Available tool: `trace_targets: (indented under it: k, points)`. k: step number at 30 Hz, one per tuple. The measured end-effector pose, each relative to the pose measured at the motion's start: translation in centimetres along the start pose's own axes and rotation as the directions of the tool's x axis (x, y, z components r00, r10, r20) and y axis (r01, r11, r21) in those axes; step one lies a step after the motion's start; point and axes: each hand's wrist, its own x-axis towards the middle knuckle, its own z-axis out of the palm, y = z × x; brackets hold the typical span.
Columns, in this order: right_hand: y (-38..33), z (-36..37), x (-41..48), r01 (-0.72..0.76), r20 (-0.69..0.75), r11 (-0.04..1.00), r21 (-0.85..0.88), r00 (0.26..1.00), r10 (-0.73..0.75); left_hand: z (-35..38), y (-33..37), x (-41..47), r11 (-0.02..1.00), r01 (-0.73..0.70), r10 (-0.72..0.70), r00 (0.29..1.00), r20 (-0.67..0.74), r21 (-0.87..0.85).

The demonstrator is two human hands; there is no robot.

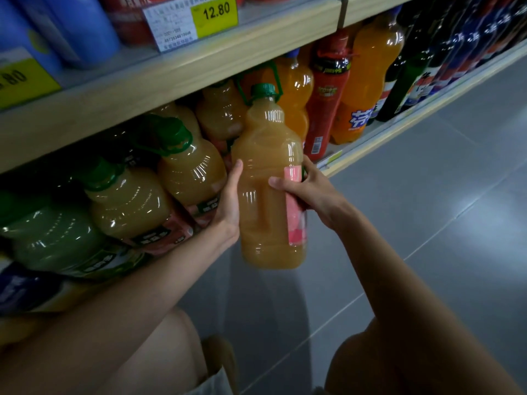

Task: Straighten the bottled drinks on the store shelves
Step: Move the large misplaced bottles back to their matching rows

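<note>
Down low, two bare knees (159,352) over the grey tiled floor (427,201), and both arms reach up from there. The juice bottle (268,189) is off the shelf, held upright in the air just in front of it, between the two hands. The left hand (228,201) is flat against its left side, thumb running up the plastic, fingers tucked out of sight behind. The right hand (309,192) wraps it from the other side, thumb laid across the front, fingers curled round at the pink label (295,206). The green cap (263,89) sits well above both grips and the base hangs below them.

Behind it, matching bottles (188,169) crowd the lower shelf (399,129), leaning at different angles. To the right stand orange soda bottles (370,69), a red bottle (328,95) and dark bottles (427,67). Up top, a yellow price tag (214,12) on the wooden shelf board (199,67), with blue containers (71,29) above.
</note>
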Motion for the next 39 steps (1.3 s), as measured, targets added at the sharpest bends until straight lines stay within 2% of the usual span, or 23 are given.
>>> trace_targets:
  k: [3, 6, 10, 16, 18, 22, 25, 28, 32, 34, 36, 37, 39]
  points:
    - [-0.3, 0.6, 0.7, 0.008, -0.006, 0.998, -0.069, 1.000, -0.009, -0.4, 0.6, 0.3, 0.999, 0.045, -0.045, 0.999, -0.002, 0.012]
    - [-0.3, 0.7, 1.3, 0.024, 0.026, 0.992, -0.127, 0.999, -0.021, -1.1, 0.9, 1.1, 0.999, 0.024, -0.024, 1.000, -0.001, 0.046]
    - [0.2, 0.8, 1.5, 0.086, 0.035, 0.995, -0.057, 0.996, -0.084, -1.2, 0.8, 1.7, 0.995, 0.004, -0.005, 1.000, 0.005, 0.096]
    - [1.2, 1.0, 2.4, 0.180, -0.102, 0.984, 0.009, 0.979, -0.178, -0.6, 1.3, 2.6, 0.989, -0.045, 0.038, 0.998, 0.049, 0.144]
    - [1.5, 1.3, 2.5, 0.209, -0.128, 0.978, 0.000, 0.970, -0.207, -0.6, 1.5, 2.6, 0.977, -0.065, 0.063, 0.998, 0.020, 0.204]
    - [1.5, 1.3, 3.2, 0.223, -0.115, 0.973, -0.064, 0.967, -0.229, -0.7, 1.8, 2.3, 0.947, -0.026, 0.051, 0.996, -0.068, 0.320]
    - [1.3, 0.7, 4.0, 0.219, -0.083, 0.968, -0.122, 0.970, -0.229, -0.2, 1.9, 1.9, 0.911, -0.021, 0.059, 0.995, -0.079, 0.413]
    - [1.5, 0.4, 4.5, 0.231, -0.082, 0.953, -0.195, 0.965, -0.250, 0.1, 2.0, 2.0, 0.912, -0.054, 0.097, 0.992, -0.086, 0.406]
    - [1.7, 0.2, 5.0, 0.274, -0.096, 0.914, -0.300, 0.944, -0.315, 0.7, 2.2, 2.4, 0.917, -0.008, 0.046, 0.995, -0.086, 0.398]
    - [1.8, 0.3, 5.2, 0.280, -0.096, 0.895, -0.347, 0.939, -0.331, 0.7, 2.4, 2.4, 0.859, -0.045, 0.106, 0.990, -0.090, 0.510]
    - [1.9, 0.6, 5.3, 0.287, -0.106, 0.882, -0.374, 0.932, -0.348, 0.6, 3.1, 2.2, 0.749, -0.097, 0.196, 0.977, -0.079, 0.656]
    - [2.0, 0.7, 5.3, 0.284, -0.115, 0.878, -0.386, 0.929, -0.351, 0.6, 3.5, 2.0, 0.674, -0.119, 0.245, 0.967, -0.068, 0.729]
    - [1.9, 0.9, 5.3, 0.282, -0.133, 0.872, -0.400, 0.924, -0.359, 0.8, 4.5, 1.1, 0.419, -0.161, 0.414, 0.910, -0.030, 0.894]
